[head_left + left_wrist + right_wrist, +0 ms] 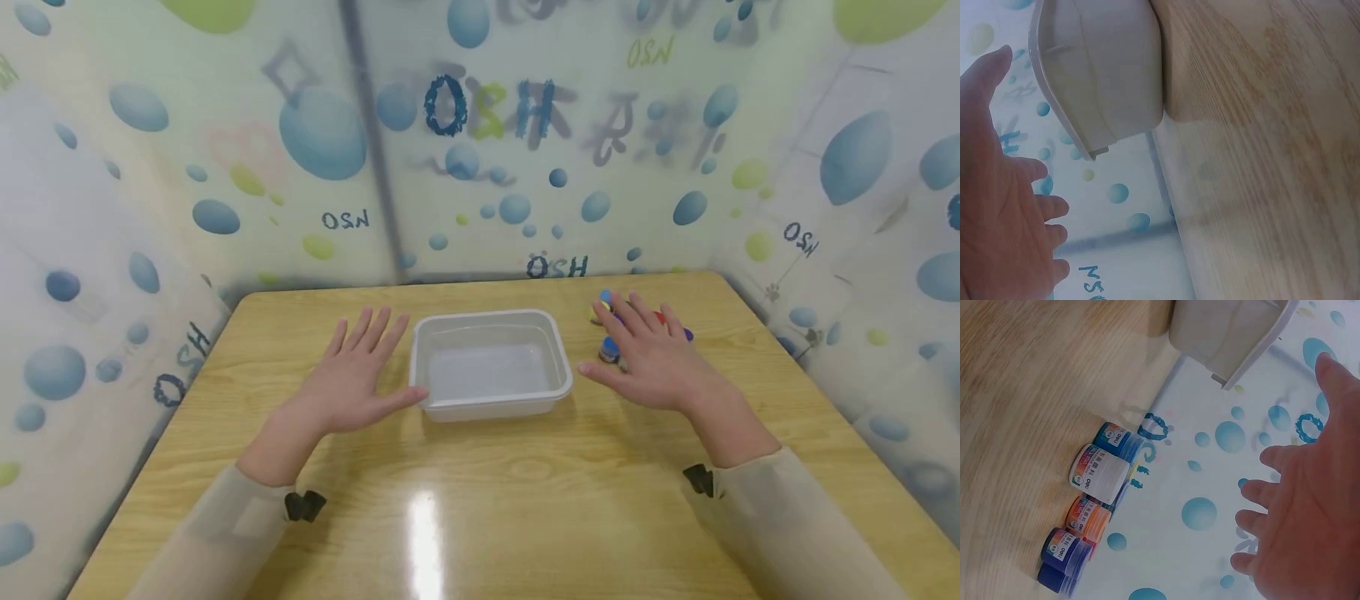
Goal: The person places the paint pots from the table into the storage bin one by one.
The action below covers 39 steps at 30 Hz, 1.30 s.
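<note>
A white plastic tub [491,407] stands on the table between the two hands, with nothing seen inside it. My left hand [356,379] hovers just left of the tub, fingers spread and holding nothing; its thumb overlaps the rim in the head view. To the right of the tub, my right hand [656,358] hangs palm down with fingers spread above a group of small paint jars. It partly hides them in the head view. The right wrist view shows several labelled jars, among them a white jar [1099,473], an orange jar [1087,517] and a dark blue jar [1062,549].
The wooden table [495,500] ends at a patterned curtain [465,192] behind and on both sides. A bright reflection lies on the near tabletop. Black clips [304,506] sit at both sleeve cuffs.
</note>
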Available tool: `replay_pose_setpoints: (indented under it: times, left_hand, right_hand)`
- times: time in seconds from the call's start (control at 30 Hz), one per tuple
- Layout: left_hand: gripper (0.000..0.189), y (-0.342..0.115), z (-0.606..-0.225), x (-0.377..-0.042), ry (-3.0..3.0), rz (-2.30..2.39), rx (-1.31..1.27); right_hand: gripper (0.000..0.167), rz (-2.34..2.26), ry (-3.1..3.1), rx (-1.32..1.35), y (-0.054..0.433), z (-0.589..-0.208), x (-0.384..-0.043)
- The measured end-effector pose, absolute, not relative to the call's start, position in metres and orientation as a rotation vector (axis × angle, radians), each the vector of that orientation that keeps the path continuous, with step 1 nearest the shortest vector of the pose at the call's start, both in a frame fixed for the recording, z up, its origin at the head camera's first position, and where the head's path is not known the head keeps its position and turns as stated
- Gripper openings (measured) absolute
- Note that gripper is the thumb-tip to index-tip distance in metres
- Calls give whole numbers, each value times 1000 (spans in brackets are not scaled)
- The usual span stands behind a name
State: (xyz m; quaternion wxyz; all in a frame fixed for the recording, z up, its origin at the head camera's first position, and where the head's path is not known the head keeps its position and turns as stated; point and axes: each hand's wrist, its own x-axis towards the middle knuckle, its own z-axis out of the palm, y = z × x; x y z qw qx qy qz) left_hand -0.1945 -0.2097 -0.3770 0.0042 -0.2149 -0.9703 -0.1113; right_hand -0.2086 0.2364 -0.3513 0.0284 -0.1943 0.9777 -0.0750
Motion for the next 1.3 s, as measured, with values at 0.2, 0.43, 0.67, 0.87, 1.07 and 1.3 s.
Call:
replay_pose_setpoints:
  times: [0.2, 0.43, 0.67, 0.87, 1.07, 1.3]
  left_hand:
    - [111, -211, -375, -196, -3040, -351, -688]
    - [110, -209, -381, -200, -3019, -722, -721]
    - [113, -206, -400, -215, -3033, -1007, -730]
    - [119, -204, -408, -220, -3064, -1150, -714]
    - [126, -201, -410, -218, -3029, -1231, -720]
    - [128, -200, -413, -217, -3049, -1253, -696]
  right_hand:
    - [99, -244, 3028, -618, 238, -352, -206]
    - [79, -446, 3033, -649, 242, -349, -203]
    - [75, -528, 3033, -588, 246, -349, -201]
    - [75, -528, 3031, -564, 249, -353, -200]
    - [75, -550, 3016, -513, 251, -355, -200]
    - [73, -597, 2991, -499, 262, -361, -203]
